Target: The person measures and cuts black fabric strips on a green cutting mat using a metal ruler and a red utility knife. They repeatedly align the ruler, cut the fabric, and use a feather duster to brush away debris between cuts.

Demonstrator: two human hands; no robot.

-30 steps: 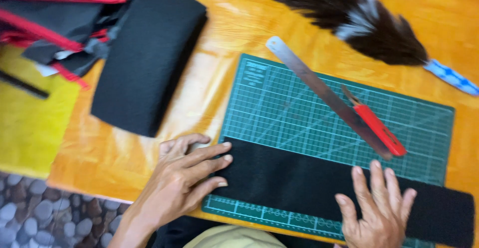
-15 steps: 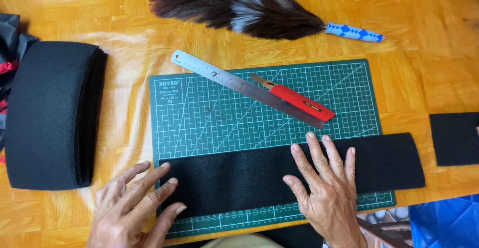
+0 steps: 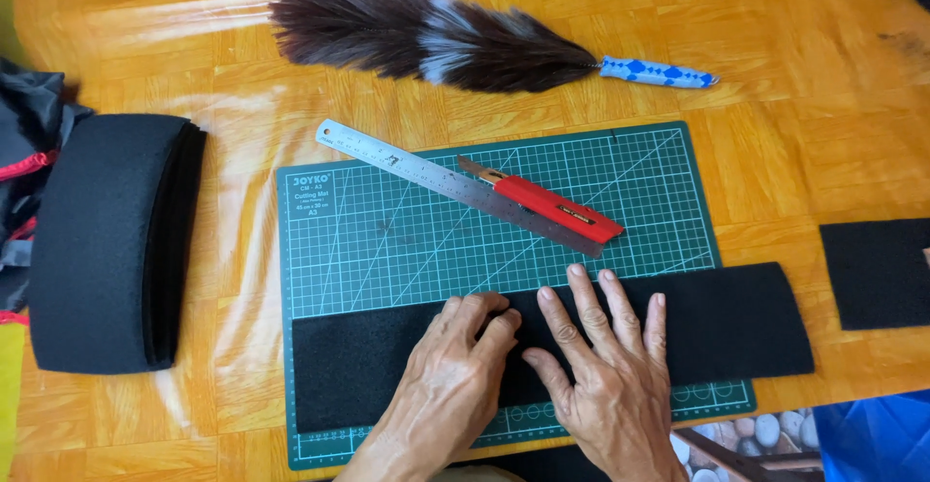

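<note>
Craft workshop: cutting mat (image 3: 387, 249), steel ruler (image 3: 426, 177), knife (image 3: 547, 206)

Feather duster (image 3: 436, 31), steel ruler (image 3: 426, 177), red knife (image 3: 547, 206) (on ruler), foam stack (image 3: 107, 240).

White printed label (image 3: 313, 194) at green cutting mat's (image 3: 407, 249) upper-left corner

My left hand (image 3: 441, 375) and right hand (image 3: 605, 366): bare, no gloves, rings or watch; forearms unsleeved; short, unpainted nails.
</note>
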